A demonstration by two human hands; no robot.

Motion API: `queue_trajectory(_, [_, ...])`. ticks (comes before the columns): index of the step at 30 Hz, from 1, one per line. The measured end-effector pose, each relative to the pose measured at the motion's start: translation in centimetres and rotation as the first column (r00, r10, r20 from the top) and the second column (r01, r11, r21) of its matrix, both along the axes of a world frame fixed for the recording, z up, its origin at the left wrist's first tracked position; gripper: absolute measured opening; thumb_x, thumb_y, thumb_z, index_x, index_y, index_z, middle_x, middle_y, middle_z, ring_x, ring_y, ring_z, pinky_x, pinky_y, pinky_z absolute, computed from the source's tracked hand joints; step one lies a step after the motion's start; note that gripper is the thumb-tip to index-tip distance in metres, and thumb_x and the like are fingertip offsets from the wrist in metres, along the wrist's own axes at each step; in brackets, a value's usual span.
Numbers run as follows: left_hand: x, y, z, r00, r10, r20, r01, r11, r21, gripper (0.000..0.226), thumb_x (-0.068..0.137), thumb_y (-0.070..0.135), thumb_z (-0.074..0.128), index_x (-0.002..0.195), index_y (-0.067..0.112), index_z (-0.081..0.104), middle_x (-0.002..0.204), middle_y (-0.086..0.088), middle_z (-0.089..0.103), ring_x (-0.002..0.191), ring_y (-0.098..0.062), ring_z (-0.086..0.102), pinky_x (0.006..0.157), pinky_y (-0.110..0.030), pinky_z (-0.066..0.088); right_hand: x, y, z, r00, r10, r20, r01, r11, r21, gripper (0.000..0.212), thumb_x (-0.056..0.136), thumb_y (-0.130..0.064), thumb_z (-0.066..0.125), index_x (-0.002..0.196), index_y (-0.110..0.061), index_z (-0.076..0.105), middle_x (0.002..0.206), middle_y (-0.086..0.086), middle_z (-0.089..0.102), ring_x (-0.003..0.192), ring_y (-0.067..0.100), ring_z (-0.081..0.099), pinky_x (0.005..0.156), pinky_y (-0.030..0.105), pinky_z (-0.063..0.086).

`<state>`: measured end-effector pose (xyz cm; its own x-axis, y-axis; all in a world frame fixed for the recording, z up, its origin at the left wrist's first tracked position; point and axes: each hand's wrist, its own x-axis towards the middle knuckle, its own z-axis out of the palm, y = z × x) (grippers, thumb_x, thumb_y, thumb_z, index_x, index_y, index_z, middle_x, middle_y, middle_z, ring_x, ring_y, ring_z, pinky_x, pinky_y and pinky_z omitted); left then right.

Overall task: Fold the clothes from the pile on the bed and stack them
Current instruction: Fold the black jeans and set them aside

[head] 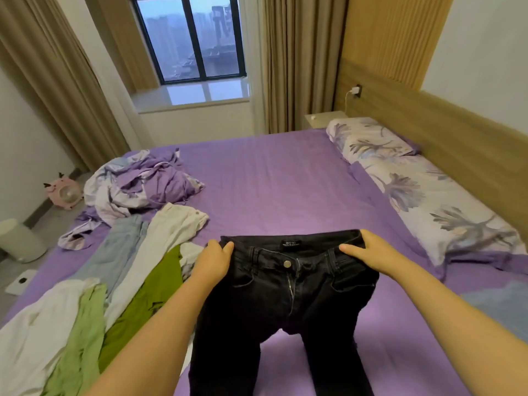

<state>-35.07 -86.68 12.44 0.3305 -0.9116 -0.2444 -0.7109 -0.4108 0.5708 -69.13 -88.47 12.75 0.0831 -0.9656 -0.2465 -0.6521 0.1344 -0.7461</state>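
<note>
Black jeans point(288, 298) are being held flat, front side up, on the purple sheet of the bed point(271, 181), waistband away from the viewer, legs running off the lower edge of view. The left corner of the waistband is being gripped by the left hand point(215, 257), thumb lying on top of the denim, remaining fingers curled behind the fabric edge and hidden. The right corner is being gripped by the right hand point(368, 251), thumb pressed across the front, fingers wrapped over the top edge. The button is being shown fastened, the zip partly open. The unfolded pile point(94, 295) is being seen just left of the jeans: white, pale blue and green garments overlapping. A crumpled duvet point(137, 187) is lying beyond it. Floral pillows point(414, 192) are lining the headboard point(457, 144) at right.
</note>
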Motion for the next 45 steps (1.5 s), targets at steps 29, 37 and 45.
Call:
queue_trajectory(29, [2.2,-20.1,-28.4,0.867,-0.266,0.421,0.287,0.958,0.014,0.047,0.093,0.031,0.057,0.136,0.014,0.048,0.132,-0.011,0.05,0.119,-0.032,0.046,0.096,-0.042,0.038,8.0,-17.9,-28.7,0.874,-0.101,-0.476,0.099,0.995,-0.03,0.06,0.092,-0.037,0.058,0.143,-0.012,0.038,0.145,0.011,0.041,0.134,0.032,0.033,0.107,0.043,0.03])
queue_trajectory(37, [-2.6,-19.4,-34.6,0.781,-0.617,0.093,0.601,0.784,0.158,0.039,0.095,0.024,0.054,0.133,0.027,0.054,0.128,0.006,0.051,0.12,-0.015,0.043,0.098,-0.029,0.04,12.8,-16.6,-33.9,0.717,0.348,-0.604,-0.388,0.919,0.069,0.055,0.099,-0.045,0.038,0.149,-0.026,0.027,0.16,0.003,0.016,0.148,0.023,-0.002,0.117,0.043,-0.008])
queue_trajectory(45, [-1.6,-19.4,-37.7,0.55,-0.754,0.36,0.695,0.652,0.303,0.062,0.099,0.04,0.039,0.152,0.032,0.009,0.156,-0.003,0.017,0.144,-0.027,0.01,0.114,-0.042,0.015,11.5,-15.0,-38.9,0.626,0.47,-0.622,-0.343,0.883,0.321,0.074,0.088,-0.071,0.01,0.141,-0.035,-0.026,0.154,0.0,-0.03,0.131,0.022,-0.043,0.111,0.061,-0.01])
